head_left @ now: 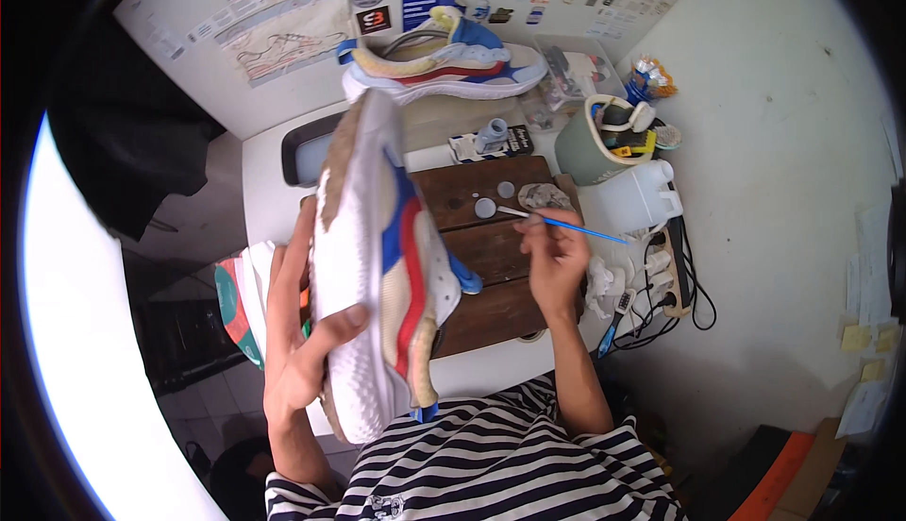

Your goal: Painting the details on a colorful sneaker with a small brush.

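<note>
My left hand (pixel 300 365) is closed around a white-soled sneaker (pixel 351 276) with red, blue and cream panels. The shoe stands on its heel end, sole turned to the left, hiding part of the wooden board (pixel 486 309). Between the fingers of my right hand (pixel 555 271) is a thin paintbrush (pixel 590 231) with a blue handle. Its pale tip is at the edge of a small round cap (pixel 485 208) holding light paint. Another small cap (pixel 506 188) lies just beyond, and a crumpled tissue (pixel 545 196) rests behind my right hand.
A matching sneaker (pixel 425 68) sits at the back beside a clear box (pixel 578 68). A small bottle (pixel 492 134) stands before it. On the right are a grey-green bucket (pixel 583 148), a white jug (pixel 637 193), a power strip (pixel 676 276) with cables and a brush (pixel 618 321). A dark tray (pixel 300 155) lies back left.
</note>
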Tool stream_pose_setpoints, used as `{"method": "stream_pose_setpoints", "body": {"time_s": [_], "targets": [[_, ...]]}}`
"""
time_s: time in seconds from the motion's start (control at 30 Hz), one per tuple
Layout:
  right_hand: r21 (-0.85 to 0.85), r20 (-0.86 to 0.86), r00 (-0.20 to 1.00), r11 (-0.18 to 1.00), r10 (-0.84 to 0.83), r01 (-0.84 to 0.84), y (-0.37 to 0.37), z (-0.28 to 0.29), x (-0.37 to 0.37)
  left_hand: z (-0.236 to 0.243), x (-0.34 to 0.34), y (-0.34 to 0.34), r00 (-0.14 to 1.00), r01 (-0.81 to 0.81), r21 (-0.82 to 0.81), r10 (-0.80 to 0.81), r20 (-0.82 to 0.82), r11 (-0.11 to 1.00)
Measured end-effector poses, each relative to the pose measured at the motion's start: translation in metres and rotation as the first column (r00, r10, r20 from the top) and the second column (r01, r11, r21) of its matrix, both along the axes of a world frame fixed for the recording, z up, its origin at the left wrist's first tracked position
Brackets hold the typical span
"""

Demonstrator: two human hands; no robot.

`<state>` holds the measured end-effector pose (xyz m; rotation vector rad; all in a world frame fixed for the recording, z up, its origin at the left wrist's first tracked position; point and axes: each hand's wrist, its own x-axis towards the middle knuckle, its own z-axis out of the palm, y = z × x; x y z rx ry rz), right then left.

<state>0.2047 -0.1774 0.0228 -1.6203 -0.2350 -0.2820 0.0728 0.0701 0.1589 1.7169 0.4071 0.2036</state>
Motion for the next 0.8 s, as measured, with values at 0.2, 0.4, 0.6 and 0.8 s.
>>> {"method": "stream_pose_setpoints", "body": {"time_s": [0.2,0.4,0.6,0.8], "targets": [[0.303,0.159,0.982,0.941,0.102,-0.147,-0.025,0.108,-0.044,0.051,0.029,-0.002,0.974,0.213,0.394,-0.225,-0.018,0.894],[0.024,0.393,0.884,0.959,0.252,-0.284,-0.026,0.140,-0.077,0.091,0.043,-0.024,0.977,0.211,0.359,-0.198,-0.073,0.909],[-0.064,0.444,0.872,0.979,0.203,-0.195,-0.021,0.146,-0.089,0.095,0.053,-0.026,0.954,0.294,0.335,-0.294,-0.053,0.895],[-0.071,0.482,0.847,0.973,0.226,-0.219,-0.024,0.147,-0.092,0.094,0.058,-0.029,0.934,0.354,0.382,-0.342,-0.102,0.854]]}}
